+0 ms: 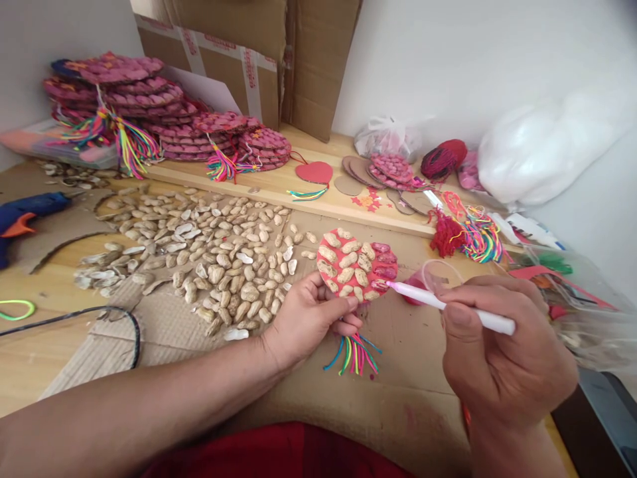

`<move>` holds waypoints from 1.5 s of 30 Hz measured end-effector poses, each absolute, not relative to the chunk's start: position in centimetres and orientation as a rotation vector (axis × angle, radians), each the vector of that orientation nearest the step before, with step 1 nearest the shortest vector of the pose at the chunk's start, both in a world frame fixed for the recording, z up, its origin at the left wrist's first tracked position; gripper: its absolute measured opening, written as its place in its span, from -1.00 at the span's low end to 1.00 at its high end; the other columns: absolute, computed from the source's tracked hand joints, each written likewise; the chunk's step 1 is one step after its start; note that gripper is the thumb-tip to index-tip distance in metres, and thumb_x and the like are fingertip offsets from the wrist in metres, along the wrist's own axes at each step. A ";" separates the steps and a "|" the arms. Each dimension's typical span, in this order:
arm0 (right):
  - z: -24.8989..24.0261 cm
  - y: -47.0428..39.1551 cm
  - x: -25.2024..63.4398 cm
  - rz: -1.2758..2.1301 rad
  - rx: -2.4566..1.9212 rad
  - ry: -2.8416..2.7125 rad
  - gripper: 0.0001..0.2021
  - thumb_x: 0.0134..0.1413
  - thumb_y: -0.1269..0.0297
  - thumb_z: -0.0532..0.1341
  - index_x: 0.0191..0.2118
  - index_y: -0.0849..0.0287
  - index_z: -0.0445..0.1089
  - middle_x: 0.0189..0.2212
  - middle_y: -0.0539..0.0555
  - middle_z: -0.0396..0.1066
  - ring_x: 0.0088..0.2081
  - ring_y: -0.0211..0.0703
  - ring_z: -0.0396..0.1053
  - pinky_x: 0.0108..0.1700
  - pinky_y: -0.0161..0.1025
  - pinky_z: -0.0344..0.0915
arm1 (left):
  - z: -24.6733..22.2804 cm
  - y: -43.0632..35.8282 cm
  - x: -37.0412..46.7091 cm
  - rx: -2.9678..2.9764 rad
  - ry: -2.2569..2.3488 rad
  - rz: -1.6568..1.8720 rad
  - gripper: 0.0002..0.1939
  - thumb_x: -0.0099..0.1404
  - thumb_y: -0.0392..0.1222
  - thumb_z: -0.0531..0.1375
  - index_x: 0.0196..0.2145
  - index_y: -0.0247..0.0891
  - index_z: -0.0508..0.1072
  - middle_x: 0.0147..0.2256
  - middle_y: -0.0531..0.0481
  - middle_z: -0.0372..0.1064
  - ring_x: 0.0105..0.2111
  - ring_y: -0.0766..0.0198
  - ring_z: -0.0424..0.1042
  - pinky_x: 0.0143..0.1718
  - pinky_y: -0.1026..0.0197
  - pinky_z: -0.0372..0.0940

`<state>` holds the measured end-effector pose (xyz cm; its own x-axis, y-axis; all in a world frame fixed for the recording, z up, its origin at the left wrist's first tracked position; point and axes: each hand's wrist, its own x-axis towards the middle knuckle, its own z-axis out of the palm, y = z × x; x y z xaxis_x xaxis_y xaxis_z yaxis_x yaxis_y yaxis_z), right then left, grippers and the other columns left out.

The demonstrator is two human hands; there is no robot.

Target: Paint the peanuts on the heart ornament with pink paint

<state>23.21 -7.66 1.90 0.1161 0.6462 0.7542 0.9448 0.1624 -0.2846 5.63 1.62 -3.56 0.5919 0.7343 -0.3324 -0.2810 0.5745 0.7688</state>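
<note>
- Peanut-shell disc (356, 265) sits just right of the middle of the view, lifted a little off the cardboard sheet (164, 325) on the desk (30, 358); a red round card with shells stuck all over its face and a bunch of coloured threads (354, 353) hanging at its 6 o'clock.
- Left hand (308, 317) has its grip closed on the disc's lower edge, thumb on top at about 7 o'clock, fingers underneath.
- Right hand (502, 352) has its grip pinched round a white pen-like brush (450, 307), whose tip touches the disc's rim at 4 o'clock.
- Done so far, by my reading: the shells between 1 and 4 o'clock already look pink.
- Left, as it looks: the larger share of shells, from 5 round to 12 o'clock, are bare tan and want colouring.
- Loose peanut shells (209, 252) lie spread at 9 o'clock of the disc, well apart from it.
- Stacks of fully pink discs (149, 106) with tassels stand at 11 o'clock on the raised board, so a good many seem finished.
- Blue glue gun (24, 216) lies at the far left, untouched.
</note>
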 end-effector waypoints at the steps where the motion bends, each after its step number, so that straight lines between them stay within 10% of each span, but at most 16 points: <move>1: 1.9 -7.6 23.1 -0.445 -1.559 -1.615 -0.96 0.13 0.38 0.28 -0.26 0.14 0.46 -0.41 0.03 0.47 -0.28 -0.12 0.40 -0.13 -0.08 0.27 | -3.6 1.6 5.6 0.732 0.701 0.657 -0.73 0.15 -0.32 0.40 -0.25 -0.36 0.40 -0.45 -0.01 0.55 -0.55 0.33 0.56 -0.55 0.41 0.48; 45: 1.7 -7.5 22.7 -0.464 -1.539 -1.713 -0.95 0.14 0.37 0.29 -0.24 0.13 0.46 -0.41 0.04 0.48 -0.25 -0.10 0.40 -0.12 -0.06 0.24 | -3.2 1.7 5.7 0.729 0.740 0.648 -0.68 0.12 -0.27 0.42 -0.22 -0.34 0.41 -0.42 -0.03 0.55 -0.54 0.32 0.56 -0.51 0.37 0.48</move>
<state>22.74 -7.51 1.70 0.0286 0.6722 0.7398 0.9537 0.2032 -0.2216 5.66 1.66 -3.23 0.5737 0.7354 -0.3607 -0.2597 0.5810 0.7714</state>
